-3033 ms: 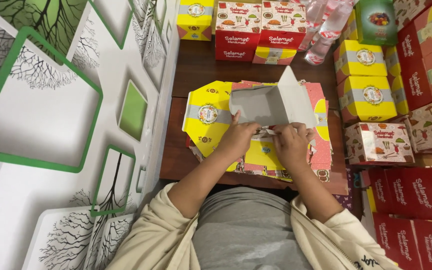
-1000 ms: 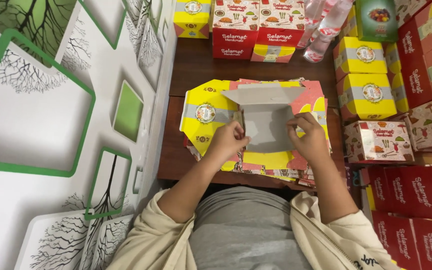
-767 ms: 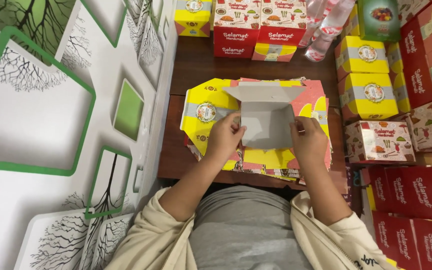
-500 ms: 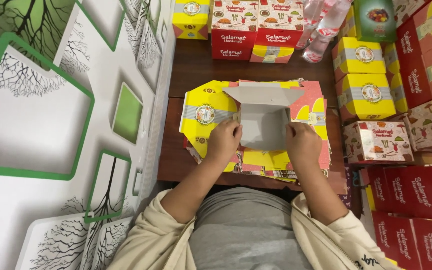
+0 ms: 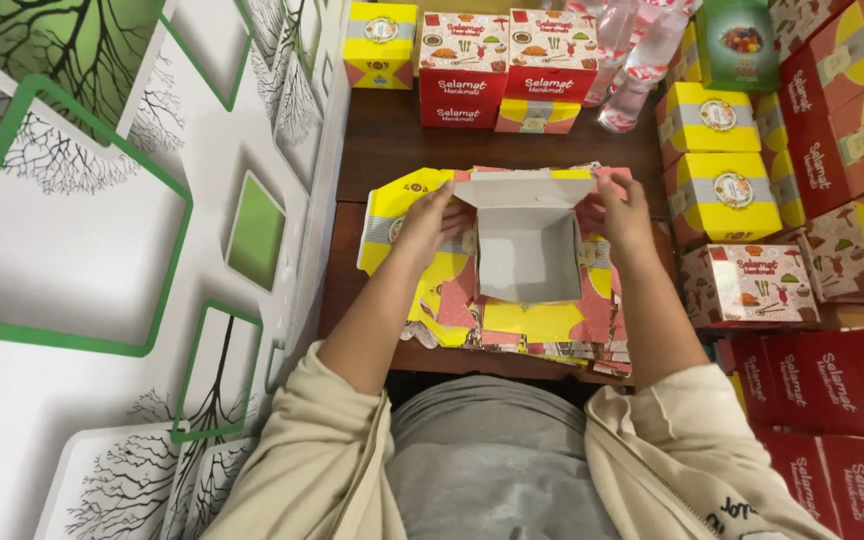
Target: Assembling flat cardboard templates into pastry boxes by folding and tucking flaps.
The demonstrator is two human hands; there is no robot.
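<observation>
Left hand [image 5: 432, 222] fingers curl closed around the left wall of a half-formed cardboard box with grey-white inside and yellow-pink printed outside [image 5: 525, 240]; thumb is on the near side. Right hand [image 5: 620, 212] fingers grip the box's right wall the same way, pinching it. Box sits upright between both hands, mouth open toward the camera, back flap raised at its far edge. It rests on a stack of flat unfolded yellow and pink carton blanks [image 5: 542, 325] lying on a dark brown wooden table [image 5: 392, 130]. Finished yellow boxes with grey bands [image 5: 717, 195] stand stacked to the right, red printed boxes [image 5: 507, 65] along the far edge, clear plastic water bottles [image 5: 637, 55] just beside them. White wall with green tree pattern [image 5: 102, 250] at left.
</observation>
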